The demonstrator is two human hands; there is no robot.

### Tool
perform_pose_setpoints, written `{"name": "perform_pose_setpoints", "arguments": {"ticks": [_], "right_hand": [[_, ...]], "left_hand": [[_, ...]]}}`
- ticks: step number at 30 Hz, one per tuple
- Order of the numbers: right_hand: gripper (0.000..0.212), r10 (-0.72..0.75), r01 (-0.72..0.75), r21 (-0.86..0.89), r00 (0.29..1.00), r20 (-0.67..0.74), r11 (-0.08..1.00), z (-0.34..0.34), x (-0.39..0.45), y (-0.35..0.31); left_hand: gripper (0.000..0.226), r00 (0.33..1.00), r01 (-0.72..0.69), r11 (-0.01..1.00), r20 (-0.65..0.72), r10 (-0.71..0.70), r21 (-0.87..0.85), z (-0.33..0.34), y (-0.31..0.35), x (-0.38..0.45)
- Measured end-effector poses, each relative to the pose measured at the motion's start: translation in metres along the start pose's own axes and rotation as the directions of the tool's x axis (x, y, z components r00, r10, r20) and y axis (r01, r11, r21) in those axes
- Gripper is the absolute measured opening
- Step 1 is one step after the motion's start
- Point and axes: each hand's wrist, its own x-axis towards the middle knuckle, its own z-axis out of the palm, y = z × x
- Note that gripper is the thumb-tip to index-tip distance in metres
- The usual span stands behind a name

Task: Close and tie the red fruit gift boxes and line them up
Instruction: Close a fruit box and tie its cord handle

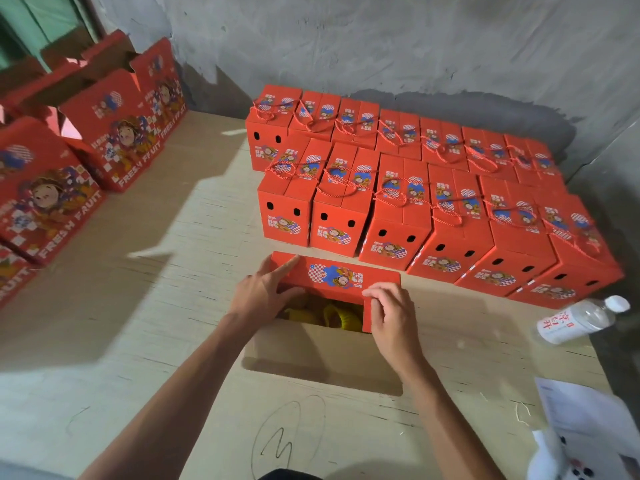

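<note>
open gift box (332, 327) between hands: left hand (265, 292) flat on its flap (337, 277), right hand (389, 313) pinching it.

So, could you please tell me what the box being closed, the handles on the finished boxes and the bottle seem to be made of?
The open box: cardboard, by its plain brown inner flap and a printed red outer flap with a slight sheen.
The handles: twisted red cord, going by the spiral strands; the fibre can't be told.
The bottle: likely clear plastic, see-through with ribbed walls, white cap and paper-like label.
</note>
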Motion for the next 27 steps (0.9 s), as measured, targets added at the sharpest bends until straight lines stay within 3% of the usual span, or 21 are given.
{"name": "perform_pose_setpoints", "arguments": {"ticks": [1, 4, 7, 10, 14, 19, 21, 23, 25, 27], "right_hand": [[0.025, -0.025, 0.024, -0.066, 1.0, -0.011, 0.998, 0.003, -0.003, 0.002], [0.041, 0.102, -0.086, -0.163, 0.991, 0.092, 0.983, 0.006, -0.001, 0.004], [0.051, 0.148, -0.106, -0.189, 0.963, 0.226, 0.976, 0.005, 0.003, 0.006], [0.055, 0.18, -0.127, -0.209, 0.95, 0.256, 0.97, 0.004, 0.004, 0.005], [0.054, 0.187, -0.146, -0.178, 0.952, 0.244, 0.973, 0.006, 0.005, 0.005], [0.052, 0.177, -0.148, -0.131, 0.955, 0.24, 0.98, 0.004, 0.004, 0.004], [0.051, 0.177, -0.154, -0.117, 0.956, 0.234, 0.981, 0.003, 0.003, 0.003], [0.049, 0.172, -0.151, -0.103, 0.958, 0.228, 0.983, 0.002, 0.003, 0.003], [0.049, 0.171, -0.156, -0.083, 0.959, 0.226, 0.984, 0.002, 0.003, 0.003], [0.047, 0.177, -0.172, -0.039, 0.961, 0.211, 0.984, 0.001, 0.005, 0.002]], "left_hand": [[0.075, 1.0, -0.007, 1.0, -0.015, 0.007, 0.004, 0.002, -0.001, -0.002], [0.088, 0.993, 0.008, 1.0, -0.116, -0.01, -0.018, 0.005, -0.005, -0.007], [0.113, 0.967, 0.143, 0.99, -0.211, -0.141, -0.007, 0.007, -0.008, -0.008], [0.123, 0.933, 0.301, 0.952, -0.189, -0.305, -0.047, 0.006, -0.007, -0.012], [0.094, 0.887, 0.318, 0.898, -0.238, -0.395, -0.305, -0.005, -0.004, -0.025], [0.052, 0.764, 0.073, 0.821, -0.497, -0.411, -0.566, -0.024, -0.003, -0.042], [0.044, 0.797, -0.061, 0.782, -0.502, -0.336, -0.62, -0.031, 0.003, -0.045], [0.039, 0.905, -0.187, 0.759, -0.41, -0.114, -0.624, -0.028, 0.008, -0.05], [0.035, 0.949, -0.279, 0.847, -0.267, 0.17, -0.453, -0.017, 0.008, -0.055], [0.031, 0.92, -0.377, 0.894, -0.213, 0.33, -0.242, -0.004, 0.001, -0.057]]}}
